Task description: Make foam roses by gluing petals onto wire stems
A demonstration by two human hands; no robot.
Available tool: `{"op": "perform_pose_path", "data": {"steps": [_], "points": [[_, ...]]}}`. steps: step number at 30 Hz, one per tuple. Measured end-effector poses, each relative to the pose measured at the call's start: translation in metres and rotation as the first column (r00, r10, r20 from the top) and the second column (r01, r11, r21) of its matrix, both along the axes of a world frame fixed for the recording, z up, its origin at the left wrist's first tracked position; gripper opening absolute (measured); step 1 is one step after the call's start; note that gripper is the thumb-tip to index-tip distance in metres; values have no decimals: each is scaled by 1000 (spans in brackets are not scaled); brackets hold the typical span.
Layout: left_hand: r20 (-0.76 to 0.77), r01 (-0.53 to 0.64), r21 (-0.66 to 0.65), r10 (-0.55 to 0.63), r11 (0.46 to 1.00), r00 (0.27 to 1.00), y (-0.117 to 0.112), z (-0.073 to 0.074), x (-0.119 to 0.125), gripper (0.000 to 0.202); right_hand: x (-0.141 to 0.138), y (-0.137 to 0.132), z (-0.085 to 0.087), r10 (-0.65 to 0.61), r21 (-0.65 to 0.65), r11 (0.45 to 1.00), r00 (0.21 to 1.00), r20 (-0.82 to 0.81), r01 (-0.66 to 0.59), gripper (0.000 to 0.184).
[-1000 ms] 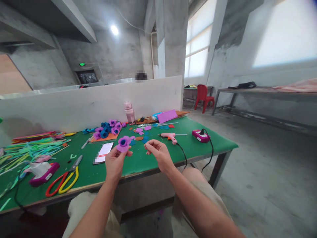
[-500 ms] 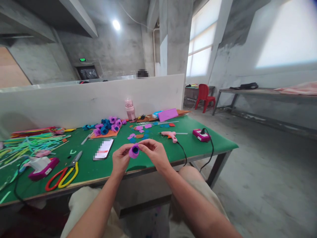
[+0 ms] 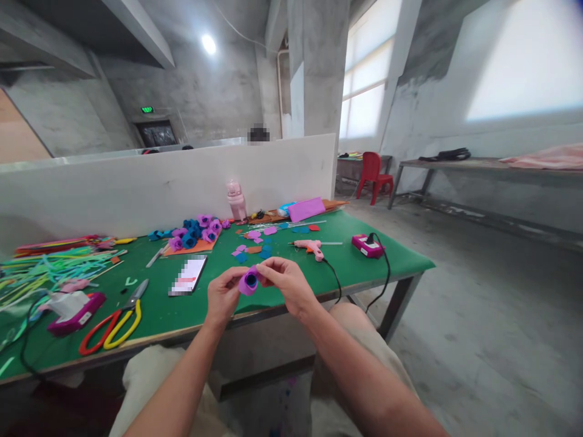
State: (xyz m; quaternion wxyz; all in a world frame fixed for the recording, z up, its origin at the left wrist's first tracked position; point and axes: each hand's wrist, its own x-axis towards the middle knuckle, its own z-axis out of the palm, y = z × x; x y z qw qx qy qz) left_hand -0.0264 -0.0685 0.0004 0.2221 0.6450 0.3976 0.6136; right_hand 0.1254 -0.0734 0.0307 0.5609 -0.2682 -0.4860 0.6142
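Note:
A small purple felt flower (image 3: 249, 281) with a blue centre is held up in front of me, above the near edge of the green table (image 3: 273, 300). My left hand (image 3: 223, 297) grips it from the left and below. My right hand (image 3: 286, 283) pinches its outer petal from the right with thumb and forefinger. Both hands are closed on the flower. Beyond them lie loose felt petals (image 3: 255, 244) in pink, blue and orange.
A pink glue gun (image 3: 310, 246) with a black cord lies right of my hands, near a pink power strip (image 3: 367, 245). A phone (image 3: 187, 275), red-and-yellow scissors (image 3: 109, 325), finished flowers (image 3: 194, 230), pipe cleaners (image 3: 45, 267) and a pink bottle (image 3: 237, 202) are on the table. A white partition (image 3: 159, 182) backs it.
A second ago only my left hand held the flower, opened out. My right hand has come in and closed on it, and the petals are now wrapped tighter.

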Motion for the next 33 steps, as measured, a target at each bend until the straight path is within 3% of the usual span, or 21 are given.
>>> {"op": "perform_pose_path", "data": {"steps": [5,14,21,27,30,33], "points": [[7,-20,-19,20,1000,1000,0,-2,1,11,1,5,-5,53,-71,996,997,-55,-56,26],[34,-29,-42,31,999,999,0,1,2,9,1,6,-4,42,21,999,999,-10,-42,28],[-87,38,-93,-46,995,995,-2,1,-1,11,2,8,-7,-24,15,1000,999,29,24,31],[-155,76,-108,-92,991,984,-1,-2,-4,10,5,12,-9,-11,32,999,999,38,10,32],[-155,67,-118,-85,991,984,1,-4,-5,7,9,18,-12,-93,-58,994,994,-60,89,37],[-113,18,-142,-34,990,993,5,-6,-5,8,13,24,-15,-58,-109,993,995,-77,49,43]]}}
